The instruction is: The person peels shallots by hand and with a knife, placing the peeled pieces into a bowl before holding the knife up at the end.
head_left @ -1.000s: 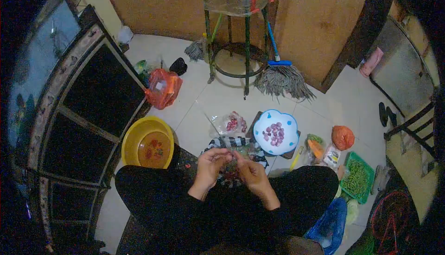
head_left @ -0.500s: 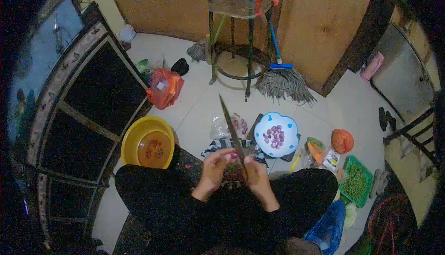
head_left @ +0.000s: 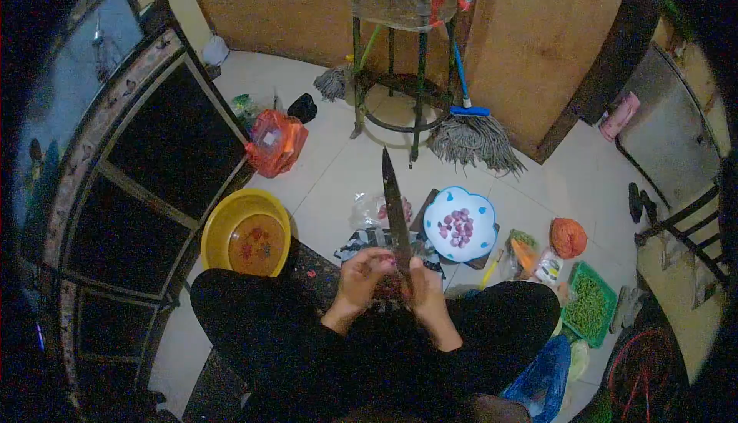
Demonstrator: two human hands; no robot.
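Note:
My right hand (head_left: 427, 298) grips a long knife (head_left: 395, 215), its dark blade pointing up and away from me. Close beside the blade, my left hand (head_left: 356, 285) pinches a small purplish-red shallot (head_left: 390, 261) in its fingertips. Below the hands are reddish bits, partly hidden, on a black-and-white striped plastic bag (head_left: 352, 243). Ahead lies a clear plastic bag (head_left: 364, 211) with more shallots (head_left: 403, 209) at its right. A white and blue flower-shaped bowl (head_left: 483, 222) to the right holds several peeled shallots (head_left: 459, 227).
At left stands a yellow basin (head_left: 218, 227) with brownish water and reddish pieces, beyond it a red plastic bag (head_left: 274, 142). Rightward are a green basket (head_left: 612, 298) of small green vegetables, an orange-red bundle (head_left: 568, 238) and a blue bag (head_left: 542, 381). A stool (head_left: 420, 85) and mop (head_left: 475, 142) stand ahead.
The knife has swung more upright, its tip moving right, and its blade face turned. Both hands stay close together at the shallot. The whole view has shifted slightly.

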